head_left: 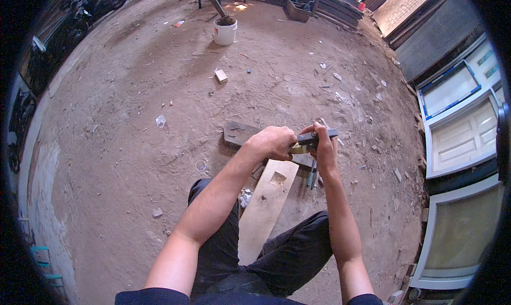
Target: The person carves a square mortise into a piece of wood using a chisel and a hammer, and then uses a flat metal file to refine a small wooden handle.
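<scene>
My left hand (274, 142) is closed around a small yellowish piece (301, 149), whose kind I cannot make out. Just to its right, my right hand (324, 148) grips a dark grey block-shaped tool (307, 139), with fingers bent round it. The two pieces meet or overlap between my hands. Below them a pale wooden board (263, 204) with a squarish recess cut near its far end slopes between my legs. Behind my left hand lies a dark, weathered timber beam (238, 133). A tool with a teal part (310, 180) shows under my right hand.
Farther off stand a white bucket (225, 33) and a small wood block (221, 76) on the dirt floor. White door panels (463, 129) and a framed panel (460, 233) line the right side. Motorbikes (80, 22) stand at far left. Crumpled plastic (160, 121) and scraps litter the ground.
</scene>
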`<action>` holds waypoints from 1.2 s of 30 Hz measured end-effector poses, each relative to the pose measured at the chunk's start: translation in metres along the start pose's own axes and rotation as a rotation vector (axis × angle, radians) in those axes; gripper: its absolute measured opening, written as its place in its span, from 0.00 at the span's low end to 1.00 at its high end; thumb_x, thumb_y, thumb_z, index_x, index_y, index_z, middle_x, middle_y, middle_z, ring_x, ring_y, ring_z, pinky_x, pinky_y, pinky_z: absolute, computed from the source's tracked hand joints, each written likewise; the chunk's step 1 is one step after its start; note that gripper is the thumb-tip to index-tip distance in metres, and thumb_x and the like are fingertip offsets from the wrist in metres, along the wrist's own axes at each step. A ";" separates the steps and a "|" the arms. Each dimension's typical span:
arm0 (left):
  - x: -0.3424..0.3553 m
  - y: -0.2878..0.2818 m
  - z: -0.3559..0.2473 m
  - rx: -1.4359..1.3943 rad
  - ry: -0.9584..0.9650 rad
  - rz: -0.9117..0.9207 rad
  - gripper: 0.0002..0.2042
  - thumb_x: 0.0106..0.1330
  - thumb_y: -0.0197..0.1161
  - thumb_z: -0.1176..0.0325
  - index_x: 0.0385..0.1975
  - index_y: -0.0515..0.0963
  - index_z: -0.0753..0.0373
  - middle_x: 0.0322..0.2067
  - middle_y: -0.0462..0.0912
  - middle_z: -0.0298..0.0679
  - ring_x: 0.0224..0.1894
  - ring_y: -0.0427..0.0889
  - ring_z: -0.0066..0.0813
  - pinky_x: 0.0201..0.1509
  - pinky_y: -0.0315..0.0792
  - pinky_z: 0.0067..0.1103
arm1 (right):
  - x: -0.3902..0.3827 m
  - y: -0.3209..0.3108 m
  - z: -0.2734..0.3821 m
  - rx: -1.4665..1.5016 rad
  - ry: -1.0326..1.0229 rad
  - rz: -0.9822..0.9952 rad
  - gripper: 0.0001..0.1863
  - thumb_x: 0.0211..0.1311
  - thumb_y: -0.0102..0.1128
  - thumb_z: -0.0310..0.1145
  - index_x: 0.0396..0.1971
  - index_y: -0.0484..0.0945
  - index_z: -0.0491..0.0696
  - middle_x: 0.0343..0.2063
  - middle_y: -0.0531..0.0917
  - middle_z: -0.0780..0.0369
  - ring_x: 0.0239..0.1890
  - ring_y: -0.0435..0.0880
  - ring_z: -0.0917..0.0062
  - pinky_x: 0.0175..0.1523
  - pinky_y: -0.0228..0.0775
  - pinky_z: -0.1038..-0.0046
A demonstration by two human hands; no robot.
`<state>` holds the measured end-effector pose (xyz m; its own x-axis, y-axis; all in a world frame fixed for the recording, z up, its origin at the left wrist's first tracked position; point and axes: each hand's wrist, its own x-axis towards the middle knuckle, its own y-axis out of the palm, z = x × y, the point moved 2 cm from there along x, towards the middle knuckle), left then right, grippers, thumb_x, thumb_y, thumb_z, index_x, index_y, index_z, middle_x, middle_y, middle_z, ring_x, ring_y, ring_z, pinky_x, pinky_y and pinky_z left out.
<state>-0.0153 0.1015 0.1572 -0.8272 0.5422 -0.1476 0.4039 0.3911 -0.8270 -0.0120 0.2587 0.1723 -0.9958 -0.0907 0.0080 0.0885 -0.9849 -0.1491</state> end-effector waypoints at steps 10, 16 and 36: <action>0.003 -0.005 0.011 -0.113 0.038 -0.111 0.14 0.47 0.60 0.73 0.37 0.80 0.61 0.37 0.83 0.49 0.42 0.82 0.49 0.44 0.76 0.35 | 0.007 -0.011 -0.009 0.222 -0.037 -0.088 0.28 0.65 0.44 0.57 0.27 0.82 0.47 0.14 0.74 0.69 0.12 0.61 0.88 0.17 0.47 0.81; 0.007 -0.009 0.023 -0.049 -0.031 -0.240 0.15 0.48 0.63 0.72 0.38 0.81 0.56 0.36 0.84 0.45 0.41 0.84 0.46 0.44 0.77 0.35 | 0.009 -0.018 -0.017 0.319 -0.179 -0.154 0.29 0.68 0.37 0.56 0.29 0.80 0.46 0.15 0.73 0.69 0.13 0.59 0.88 0.18 0.47 0.82; 0.003 -0.017 0.011 0.122 -0.022 -0.523 0.07 0.51 0.65 0.66 0.30 0.82 0.53 0.26 0.84 0.45 0.33 0.86 0.44 0.38 0.79 0.38 | -0.002 -0.003 0.012 -0.095 -0.193 -0.181 0.21 0.66 0.53 0.45 0.19 0.75 0.44 0.12 0.69 0.70 0.15 0.63 0.87 0.19 0.50 0.77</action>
<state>-0.0291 0.0886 0.1646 -0.9145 0.2817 0.2905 -0.1114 0.5149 -0.8500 -0.0102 0.2601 0.1843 -0.9719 0.0502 0.2301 -0.1022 -0.9701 -0.2202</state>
